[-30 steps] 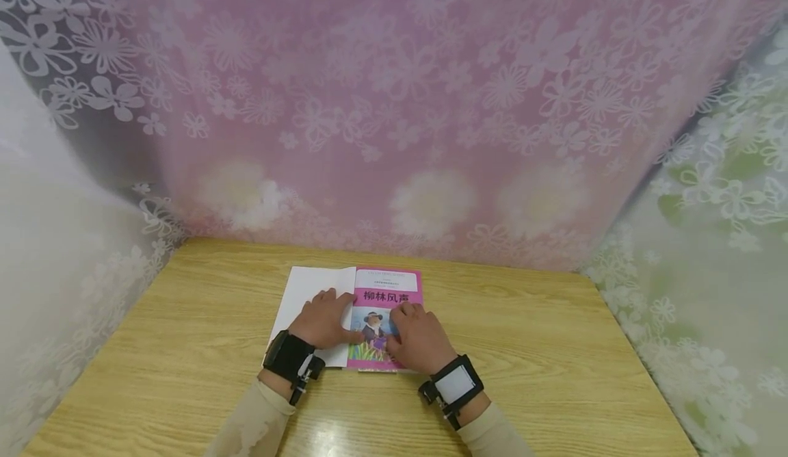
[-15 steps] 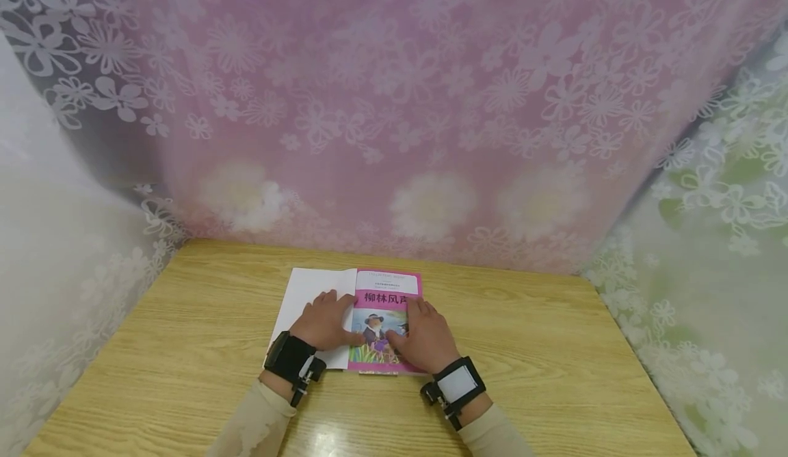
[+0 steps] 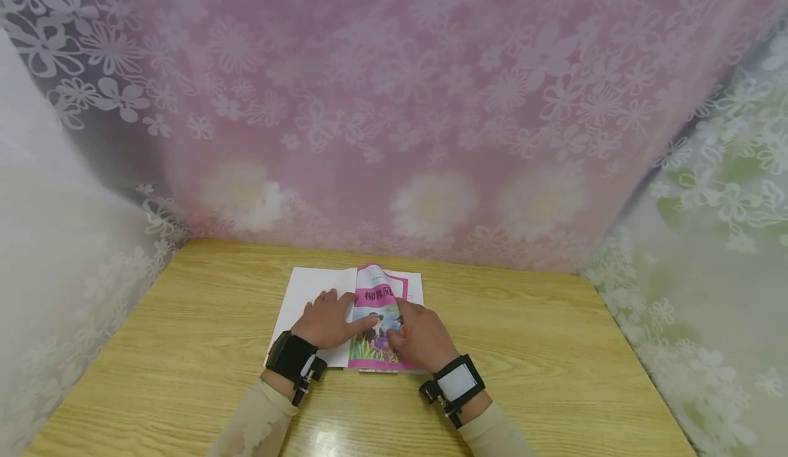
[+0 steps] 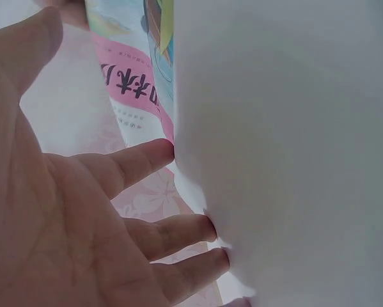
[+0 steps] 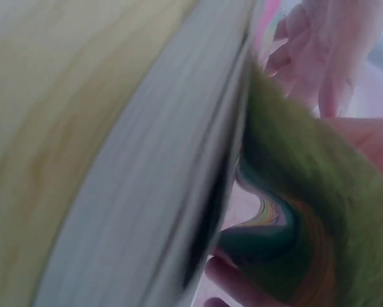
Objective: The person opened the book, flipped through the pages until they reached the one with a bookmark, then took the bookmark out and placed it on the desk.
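An open book [image 3: 416, 287] lies on the table. Its left side is a plain white page [image 3: 312, 283]; to the right is a pink title page [image 3: 373, 297] with large characters and an animal picture. My left hand [image 3: 325, 321] rests spread on the white page, thumb reaching across onto the title page. In the left wrist view its fingertips [image 4: 204, 227] press on the white paper. My right hand [image 3: 423, 334] pinches the title page's outer edge, and the page bows upward. The right wrist view shows the page's green back [image 5: 319, 179] curled up from the page block [image 5: 153, 147].
The wooden table [image 3: 542, 347] extends on both sides of the book. A pink flowered curtain [image 3: 394, 115] hangs along the far edge. Pale flowered sheets stand at the left [image 3: 68, 252] and right [image 3: 714, 279]. Both wrists carry strapped cameras.
The title page lay flat and now bends up toward the left, baring part of a white page beneath. The right fingers slid to its outer edge; the left thumb has shifted slightly inward.
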Motion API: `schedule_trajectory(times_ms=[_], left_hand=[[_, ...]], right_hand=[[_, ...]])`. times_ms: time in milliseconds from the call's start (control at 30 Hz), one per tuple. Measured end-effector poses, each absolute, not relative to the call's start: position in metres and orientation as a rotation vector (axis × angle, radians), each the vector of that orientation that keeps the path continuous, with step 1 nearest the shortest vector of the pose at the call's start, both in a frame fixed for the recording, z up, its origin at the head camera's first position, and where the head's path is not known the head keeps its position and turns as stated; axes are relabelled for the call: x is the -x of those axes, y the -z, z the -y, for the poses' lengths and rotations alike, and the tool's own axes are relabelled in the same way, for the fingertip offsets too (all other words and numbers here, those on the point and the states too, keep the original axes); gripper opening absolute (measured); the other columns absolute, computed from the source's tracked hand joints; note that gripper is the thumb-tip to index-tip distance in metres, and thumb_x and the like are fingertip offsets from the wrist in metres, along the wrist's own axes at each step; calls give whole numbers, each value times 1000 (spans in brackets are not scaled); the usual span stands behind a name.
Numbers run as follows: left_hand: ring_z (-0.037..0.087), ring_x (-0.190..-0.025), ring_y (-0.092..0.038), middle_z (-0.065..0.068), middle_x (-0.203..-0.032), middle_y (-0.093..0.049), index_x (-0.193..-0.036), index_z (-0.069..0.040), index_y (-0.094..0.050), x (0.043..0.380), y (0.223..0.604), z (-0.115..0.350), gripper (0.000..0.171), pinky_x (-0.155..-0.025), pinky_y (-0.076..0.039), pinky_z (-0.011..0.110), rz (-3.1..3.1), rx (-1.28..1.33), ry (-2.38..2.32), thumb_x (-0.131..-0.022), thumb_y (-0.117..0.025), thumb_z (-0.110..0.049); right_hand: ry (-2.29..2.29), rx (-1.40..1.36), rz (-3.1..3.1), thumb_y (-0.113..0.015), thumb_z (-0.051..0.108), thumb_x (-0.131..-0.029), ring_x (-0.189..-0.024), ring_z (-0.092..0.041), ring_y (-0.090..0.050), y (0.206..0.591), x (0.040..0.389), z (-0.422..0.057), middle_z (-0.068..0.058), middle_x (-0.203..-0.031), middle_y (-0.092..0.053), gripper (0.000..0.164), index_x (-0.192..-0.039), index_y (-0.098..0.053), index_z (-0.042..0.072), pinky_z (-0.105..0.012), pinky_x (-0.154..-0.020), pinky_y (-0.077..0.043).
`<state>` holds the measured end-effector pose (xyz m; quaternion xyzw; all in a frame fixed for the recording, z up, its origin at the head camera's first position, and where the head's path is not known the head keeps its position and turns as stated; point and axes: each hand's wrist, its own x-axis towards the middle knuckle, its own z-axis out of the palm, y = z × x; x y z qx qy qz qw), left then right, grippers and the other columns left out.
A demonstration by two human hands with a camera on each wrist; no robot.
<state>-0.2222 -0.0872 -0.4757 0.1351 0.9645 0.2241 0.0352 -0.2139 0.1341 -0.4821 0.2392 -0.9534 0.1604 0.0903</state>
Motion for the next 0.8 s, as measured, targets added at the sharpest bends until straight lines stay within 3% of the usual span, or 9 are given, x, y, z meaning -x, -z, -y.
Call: schedule_trajectory(times_ms=[100,167,233,333,433,500,633,800], left_hand=[[42,-128,-38,20,-137,-46,-139,-13,-52,222,477,88,83,-96,-31,62,-2964,-407,-688,-85,-44,-76],[42,-128,-38,21,-137,-46,-139,-13,-51,222,477,88,83,-96,-31,62,-2966,-410,-688,-84,-45,-76],[43,-129,-37,22,-137,-45,-139,-13,-51,222,476,88,84,-96,-30,62,-2966,-415,-678,-84,-45,-76],[44,-131,-34,24,-140,-42,-140,-14,-50,222,473,88,85,-98,-29,63,-2958,-413,-674,-85,-40,-78],[45,-131,-33,24,-140,-42,-140,-14,-51,221,469,88,85,-97,-29,64,-2939,-398,-697,-88,-31,-78],[45,-129,-35,23,-138,-44,-139,-13,-52,221,466,88,84,-95,-30,65,-2927,-391,-716,-90,-26,-77],[42,-127,-39,19,-136,-47,-139,-17,-53,223,465,89,85,-92,-32,66,-2893,-396,-744,-91,-19,-78],[41,-132,-32,20,-141,-42,-138,-16,-55,225,465,95,87,-95,-26,67,-2805,-413,-845,-89,-20,-79]], right_hand=[[-510,-738,2830,-67,32,-87,-71,-13,-52,482,214,-132,4,-80,-53,34,-110,-61,8,-27,-62,-44],[-518,-734,2827,-65,35,-88,-68,-11,-48,481,213,-131,4,-82,-49,25,-96,-59,12,-24,-57,-41],[-556,-723,2823,-63,38,-90,-64,-10,-46,480,212,-130,3,-81,-48,25,-87,-54,16,-23,-52,-39],[-624,-689,2832,-56,47,-94,-55,-8,-46,477,210,-129,5,-71,-48,30,-85,-51,19,-21,-45,-35],[-702,-717,2837,-49,54,-96,-50,-5,-45,474,208,-126,9,-61,-47,34,-91,-52,21,-21,-42,-33],[-737,-796,2833,-46,56,-97,-52,-4,-46,473,206,-123,10,-63,-48,38,-102,-55,20,-21,-44,-35],[-859,-1006,2834,-43,57,-97,-63,-4,-52,470,200,-116,10,-77,-55,54,-133,-46,17,-20,-52,-41],[-968,-1079,2836,-41,57,-98,-89,-6,-57,472,195,-112,6,-110,-58,63,-149,-30,21,-25,-71,-48]])
